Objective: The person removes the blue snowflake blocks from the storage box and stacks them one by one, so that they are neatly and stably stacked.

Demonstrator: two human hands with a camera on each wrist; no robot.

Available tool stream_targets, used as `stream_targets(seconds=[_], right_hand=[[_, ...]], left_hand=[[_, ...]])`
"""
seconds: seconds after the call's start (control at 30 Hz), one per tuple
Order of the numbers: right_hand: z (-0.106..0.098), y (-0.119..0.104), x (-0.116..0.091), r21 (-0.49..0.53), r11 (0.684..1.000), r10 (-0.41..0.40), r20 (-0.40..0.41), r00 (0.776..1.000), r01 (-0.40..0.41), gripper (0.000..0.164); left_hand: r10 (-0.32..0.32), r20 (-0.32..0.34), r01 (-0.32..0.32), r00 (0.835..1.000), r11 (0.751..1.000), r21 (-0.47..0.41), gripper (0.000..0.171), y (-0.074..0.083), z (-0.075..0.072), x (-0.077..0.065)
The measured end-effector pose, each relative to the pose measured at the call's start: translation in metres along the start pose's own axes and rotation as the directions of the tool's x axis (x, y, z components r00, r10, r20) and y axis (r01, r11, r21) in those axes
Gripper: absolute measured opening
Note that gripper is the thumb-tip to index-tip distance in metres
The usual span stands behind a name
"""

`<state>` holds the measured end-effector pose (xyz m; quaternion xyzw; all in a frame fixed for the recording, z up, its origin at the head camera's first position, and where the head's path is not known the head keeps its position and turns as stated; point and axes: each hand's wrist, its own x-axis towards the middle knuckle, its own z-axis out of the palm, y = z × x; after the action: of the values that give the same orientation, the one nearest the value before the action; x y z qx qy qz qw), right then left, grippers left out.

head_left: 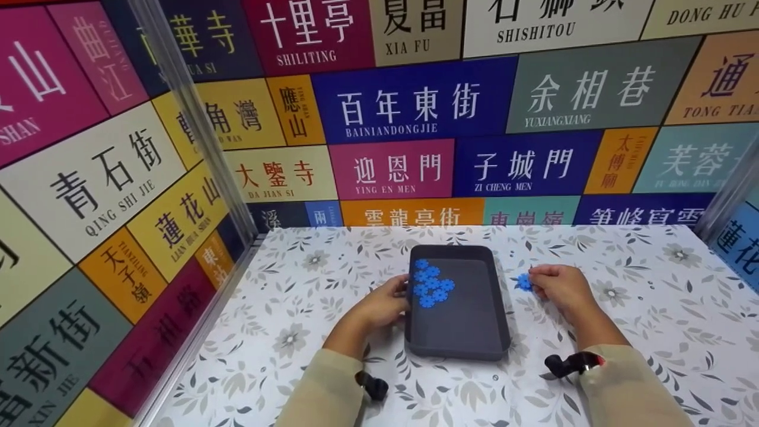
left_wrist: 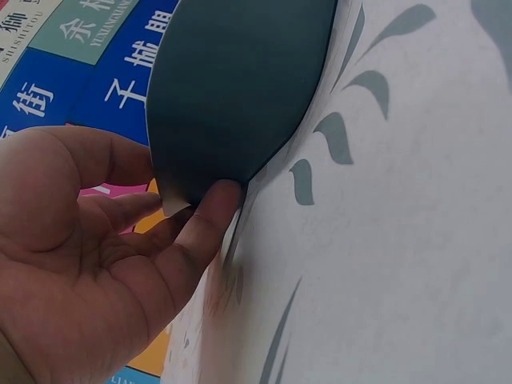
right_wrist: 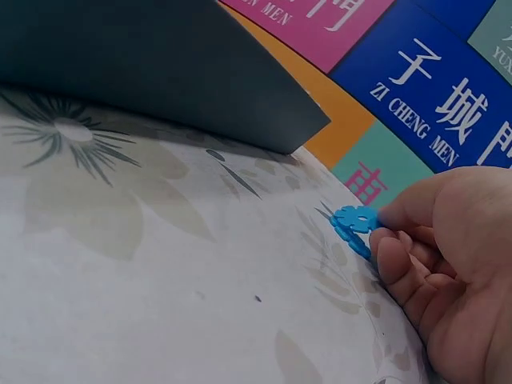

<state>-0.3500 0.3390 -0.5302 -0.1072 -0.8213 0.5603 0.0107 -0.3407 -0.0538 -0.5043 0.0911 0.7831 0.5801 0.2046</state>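
A dark grey rectangular tray stands on the table, with several blue flower-shaped plastic discs lying flat together in its upper left part. At the tray's left side, my left hand holds the wall; the left wrist view has its fingers at the rim and low on the outer wall. To the right of the tray, my right hand pinches blue flower-shaped discs between thumb and forefinger. Two discs seem to show there, one above the other at an angle; whether they are joined I cannot tell.
A white tablecloth with grey leaves and flowers covers the table. Colourful sign-printed panels rise at the back and on the left, with a clear corner post between them. Dark wrist devices sit over the sleeves.
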Motion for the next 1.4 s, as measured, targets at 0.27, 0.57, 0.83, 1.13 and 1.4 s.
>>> stream_targets(seconds=[0.27, 0.57, 0.83, 1.13, 1.4], right_hand=[[-0.001, 0.001, 0.0, -0.078, 0.997, -0.003, -0.029, 1.0, 0.001, 0.041], [0.0, 0.001, 0.0, -0.117, 0.993, 0.014, -0.048, 0.999, -0.019, 0.043], [0.001, -0.002, -0.002, 0.004, 1.0, 0.016, -0.047, 0.999, -0.016, 0.047], [0.016, -0.017, -0.009, 0.105, 0.994, -0.034, -0.039, 0.999, 0.038, 0.047], [0.032, -0.035, -0.018, 0.121, 0.988, -0.1, -0.008, 0.995, 0.1, 0.043]], left_hand=[[0.014, 0.006, -0.013, 1.0, 0.998, -0.053, 0.077, -0.002, 0.003, 0.0], [0.001, -0.008, -0.002, 1.0, 0.999, -0.052, 0.076, 0.001, 0.004, -0.003], [0.004, -0.005, -0.004, 1.0, 0.999, -0.053, 0.077, 0.0, 0.003, -0.002], [0.031, 0.003, -0.031, 1.0, 0.999, -0.041, 0.077, 0.0, 0.003, -0.002], [0.019, -0.007, -0.019, 1.0, 1.0, -0.017, 0.076, 0.0, 0.002, -0.002]])
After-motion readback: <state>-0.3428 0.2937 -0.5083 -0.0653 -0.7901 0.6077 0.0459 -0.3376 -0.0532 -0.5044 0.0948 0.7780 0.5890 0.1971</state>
